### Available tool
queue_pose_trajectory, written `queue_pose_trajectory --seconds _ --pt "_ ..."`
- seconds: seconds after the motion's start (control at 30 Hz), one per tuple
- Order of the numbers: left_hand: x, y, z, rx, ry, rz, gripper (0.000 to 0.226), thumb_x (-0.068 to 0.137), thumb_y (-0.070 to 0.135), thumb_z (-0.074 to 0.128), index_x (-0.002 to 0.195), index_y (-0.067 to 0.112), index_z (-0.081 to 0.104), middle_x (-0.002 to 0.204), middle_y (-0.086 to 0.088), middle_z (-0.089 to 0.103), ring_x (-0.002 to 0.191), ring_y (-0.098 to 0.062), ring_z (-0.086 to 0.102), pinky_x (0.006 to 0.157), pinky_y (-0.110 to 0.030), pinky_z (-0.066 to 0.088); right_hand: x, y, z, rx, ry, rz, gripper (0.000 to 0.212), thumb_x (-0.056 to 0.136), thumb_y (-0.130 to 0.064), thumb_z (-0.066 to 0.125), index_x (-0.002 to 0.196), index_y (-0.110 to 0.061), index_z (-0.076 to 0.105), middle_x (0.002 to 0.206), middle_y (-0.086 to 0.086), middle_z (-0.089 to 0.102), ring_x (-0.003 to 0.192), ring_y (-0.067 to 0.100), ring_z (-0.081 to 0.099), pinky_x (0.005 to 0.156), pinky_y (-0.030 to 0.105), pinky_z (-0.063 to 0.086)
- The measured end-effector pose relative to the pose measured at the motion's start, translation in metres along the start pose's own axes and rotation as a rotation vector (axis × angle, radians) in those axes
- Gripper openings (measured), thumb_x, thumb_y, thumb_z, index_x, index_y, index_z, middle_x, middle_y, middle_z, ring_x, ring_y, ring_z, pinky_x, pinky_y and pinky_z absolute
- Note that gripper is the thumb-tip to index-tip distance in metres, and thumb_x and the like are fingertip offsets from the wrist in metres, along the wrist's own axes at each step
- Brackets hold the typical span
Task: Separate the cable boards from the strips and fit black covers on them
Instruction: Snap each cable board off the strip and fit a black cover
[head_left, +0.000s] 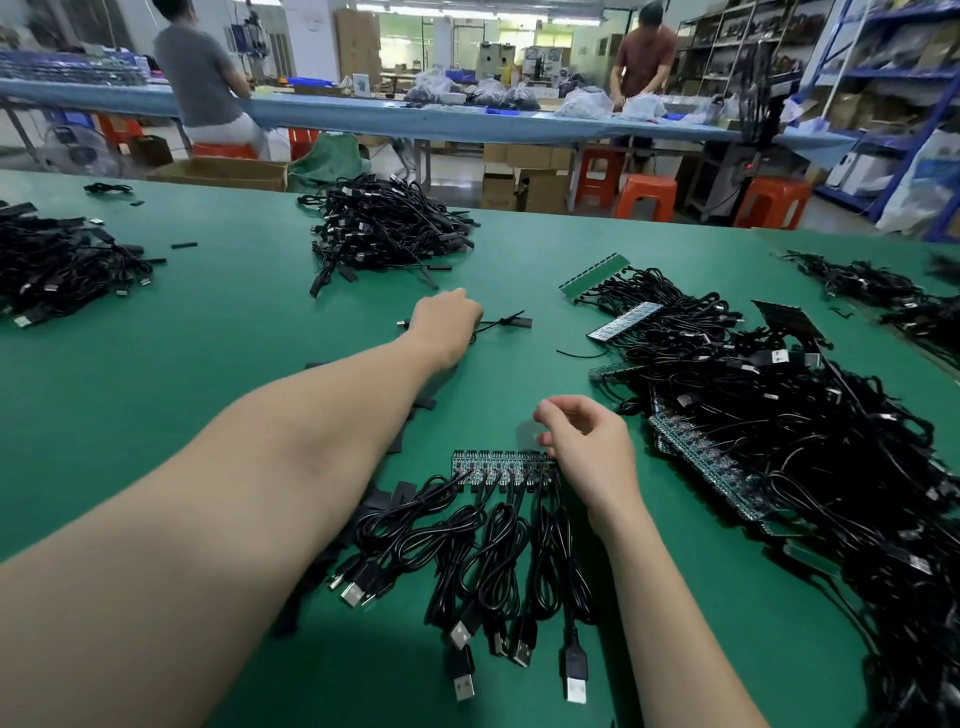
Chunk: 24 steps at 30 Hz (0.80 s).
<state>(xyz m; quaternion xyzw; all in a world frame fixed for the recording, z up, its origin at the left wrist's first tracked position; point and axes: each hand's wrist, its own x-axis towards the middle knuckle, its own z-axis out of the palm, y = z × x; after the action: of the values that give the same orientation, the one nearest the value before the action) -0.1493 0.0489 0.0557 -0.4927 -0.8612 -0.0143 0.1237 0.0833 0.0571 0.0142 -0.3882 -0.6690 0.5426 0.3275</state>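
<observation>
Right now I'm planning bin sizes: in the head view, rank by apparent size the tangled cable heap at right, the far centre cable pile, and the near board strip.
1. Tangled black cable heap at right, though nearness inflates it.
2. Far centre black cable pile.
3. Near green board strip.

I see the green work table (156, 415) carrying everything. Nearest me at centre lies the narrow strip of small cable boards (501, 461), its black USB cables (498, 566) trailing back toward me. My right hand (587, 449) sits at the strip's right end; my left hand (447, 325) reaches farther out, on a single bundled black cable (501, 322). Flat black plastic covers (400, 491) lie left of the strip, beside my left forearm. A large heap of cabled strips (779, 426) fills the right side. Behind the left hand sits a far centre pile of finished black cables (384, 228); another pile of black cables (57, 260) lies far left.
</observation>
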Motion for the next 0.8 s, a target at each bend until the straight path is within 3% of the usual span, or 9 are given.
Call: queue_pose_trajectory --seconds 0.1,0.23,0.33,0.43,0.53,0.6,0.7,0.8 --pt "-0.010 0.001 0.005 -0.161 -0.031 -0.063 0.031 0.094 0.004 0.048 0.123 0.010 0.054 0.116 -0.016 0.055 0.105 -0.039 0.058 0.080 -0.043 0.044 -0.003 -0.003 -0.004 -0.048 -0.010 -0.025 0.008 0.089 -0.030 0.068 0.087 -0.024 0.073 0.090 -0.003 0.074 0.092 0.018 0.071 0.093 0.044 0.056" --pt "-0.035 0.018 -0.005 -0.224 0.021 -0.110 0.030 0.095 0.028 0.057 0.121 0.014 0.052 0.114 -0.011 0.059 0.108 -0.034 0.058 0.083 -0.040 0.046 -0.006 -0.015 -0.016 -0.355 -0.067 -0.104 0.010 0.090 -0.033 0.067 0.087 -0.026 0.073 0.081 -0.018 0.068 0.083 0.006 0.065 0.073 0.021 0.044" --pt "-0.061 0.039 -0.018 -0.405 -0.019 -0.150 0.023 0.096 0.036 0.054 0.113 0.021 0.061 0.115 -0.005 0.065 0.110 -0.028 0.059 0.092 -0.039 0.048 -0.007 -0.028 -0.023 -0.606 -0.161 -0.029 0.015 0.090 -0.037 0.064 0.094 -0.026 0.072 0.090 -0.010 0.070 0.097 0.017 0.062 0.080 0.027 0.044" --pt "-0.089 0.058 -0.024 -0.526 -0.070 -0.183 0.024 0.099 0.042 0.048 0.105 0.024 0.064 0.113 -0.007 0.068 0.107 -0.030 0.061 0.091 -0.039 0.045 -0.007 -0.034 -0.027 -0.717 -0.176 0.025 0.016 0.091 -0.035 0.062 0.097 -0.024 0.071 0.104 0.004 0.074 0.104 0.026 0.065 0.089 0.031 0.050" --pt "-0.109 0.074 -0.021 -0.508 -0.182 -0.168 0.032 0.101 0.042 0.043 0.109 0.021 0.065 0.118 -0.011 0.066 0.107 -0.031 0.059 0.087 -0.038 0.042 -0.005 -0.035 -0.028 -0.506 -0.225 0.131 0.014 0.092 -0.028 0.064 0.094 -0.016 0.070 0.093 0.011 0.076 0.088 0.028 0.074 0.085 0.041 0.061" --pt "-0.117 0.084 -0.017 -0.508 -0.203 -0.173 0.035 0.103 0.041 0.041 0.108 0.016 0.065 0.119 -0.014 0.066 0.104 -0.032 0.058 0.086 -0.038 0.043 -0.002 -0.034 -0.028 -0.413 -0.231 0.197 0.015 0.093 -0.026 0.067 0.097 -0.012 0.069 0.088 0.011 0.075 0.075 0.023 0.074 0.074 0.036 0.063" --pt "-0.131 0.095 -0.008 -0.531 -0.111 -0.210 0.038 0.104 0.039 0.039 0.105 0.012 0.066 0.112 -0.015 0.068 0.105 -0.034 0.061 0.085 -0.038 0.044 -0.002 -0.032 -0.026 -0.306 -0.242 0.260 0.018 0.092 -0.024 0.071 0.103 -0.011 0.066 0.079 0.008 0.072 0.066 0.017 0.068 0.062 0.027 0.060" --pt "-0.137 0.096 -0.004 -0.646 -0.025 -0.248 0.046 0.104 0.043 0.040 0.088 0.013 0.070 0.088 -0.013 0.068 0.088 -0.034 0.061 0.074 -0.035 0.045 -0.006 -0.029 -0.030 -0.172 -0.282 0.289 0.016 0.090 -0.023 0.075 0.102 -0.015 0.069 0.066 0.000 0.065 0.057 0.008 0.061 0.047 0.016 0.049"
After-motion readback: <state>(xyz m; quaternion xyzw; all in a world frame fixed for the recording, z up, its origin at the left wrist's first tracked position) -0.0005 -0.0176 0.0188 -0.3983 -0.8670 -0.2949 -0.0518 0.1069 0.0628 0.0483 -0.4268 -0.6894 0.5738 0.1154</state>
